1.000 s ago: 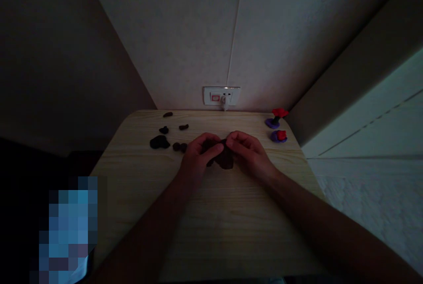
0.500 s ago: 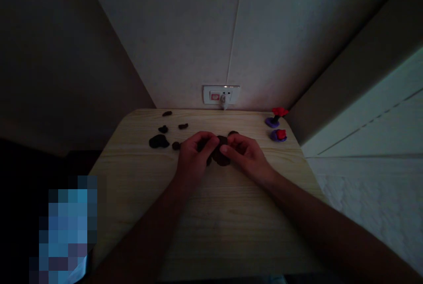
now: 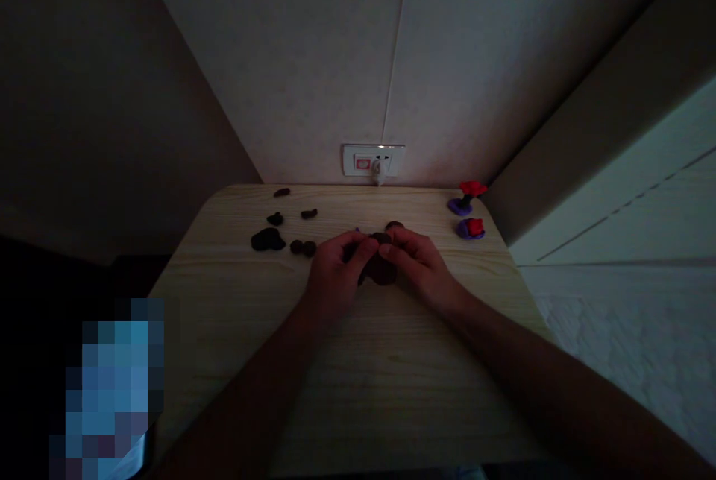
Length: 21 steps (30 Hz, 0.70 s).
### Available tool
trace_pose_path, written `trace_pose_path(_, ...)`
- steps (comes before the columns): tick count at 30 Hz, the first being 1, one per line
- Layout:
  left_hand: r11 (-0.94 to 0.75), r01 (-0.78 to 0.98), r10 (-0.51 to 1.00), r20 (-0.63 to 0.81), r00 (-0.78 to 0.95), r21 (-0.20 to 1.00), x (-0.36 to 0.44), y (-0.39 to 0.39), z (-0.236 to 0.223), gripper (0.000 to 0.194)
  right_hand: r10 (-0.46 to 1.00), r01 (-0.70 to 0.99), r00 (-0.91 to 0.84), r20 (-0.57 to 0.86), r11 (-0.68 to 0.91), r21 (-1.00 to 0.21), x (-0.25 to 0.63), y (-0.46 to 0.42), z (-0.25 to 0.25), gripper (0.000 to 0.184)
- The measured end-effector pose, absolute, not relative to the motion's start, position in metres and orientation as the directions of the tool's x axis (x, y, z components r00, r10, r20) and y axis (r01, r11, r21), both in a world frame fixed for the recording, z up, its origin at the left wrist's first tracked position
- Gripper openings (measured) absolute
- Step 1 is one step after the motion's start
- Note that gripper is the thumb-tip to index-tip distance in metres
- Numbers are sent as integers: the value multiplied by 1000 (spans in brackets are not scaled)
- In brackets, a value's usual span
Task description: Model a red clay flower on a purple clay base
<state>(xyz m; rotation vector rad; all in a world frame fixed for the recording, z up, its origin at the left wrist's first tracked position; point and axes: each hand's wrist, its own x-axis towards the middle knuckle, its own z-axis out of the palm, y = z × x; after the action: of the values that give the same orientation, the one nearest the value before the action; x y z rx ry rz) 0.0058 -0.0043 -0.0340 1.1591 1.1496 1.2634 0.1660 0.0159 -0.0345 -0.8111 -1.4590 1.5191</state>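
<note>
Both hands meet over the middle of the table around a dark brown lump of modelling clay [image 3: 382, 272]. My left hand [image 3: 336, 271] is closed, thumb and fingers pinching the lump's left upper side. My right hand [image 3: 421, 260] grips its right upper edge, thumb on top. Fingers hide part of the clay. A purple bit [image 3: 358, 229] peeks out behind the left fingers, and a rounded brown piece [image 3: 394, 225] shows just beyond the right ones. Left of the hands lie two small brown balls [image 3: 303, 247] and a flat black piece [image 3: 268, 239].
Farther back lie a small black piece [image 3: 275, 218] and two brown strips [image 3: 309, 214]. At the right stand a red flower on a purple base [image 3: 473, 189] and a red-and-purple piece [image 3: 475, 227]. A wall socket [image 3: 374, 160] with a plug sits behind the wooden table [image 3: 347, 390].
My left hand has shifted slightly right, uncovering the second small brown ball. The held clay has moved a little right and toward me, still between both hands.
</note>
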Motion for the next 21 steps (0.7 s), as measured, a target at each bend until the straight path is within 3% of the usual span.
trace_pose_path(5,-43,-66,999,41,-28,997,5,-4,-34,26,827,-47,-551,109,100,-994,168,14,-33,30)
trace_pose_path(12,138,-377,990,-113,90,916,9,-6,-33,31,849,-156,-521,81,-2,-988,164,12,-35,34)
trace_pose_path(16,73,-288,995,-49,90,955,8,-6,-34,30,840,-164,-541,52,-45,-985,166,12,-37,43)
trace_pose_path(21,-19,-162,997,30,66,987,5,-6,-36,31,867,-51,-494,65,46,-998,167,12,-35,48)
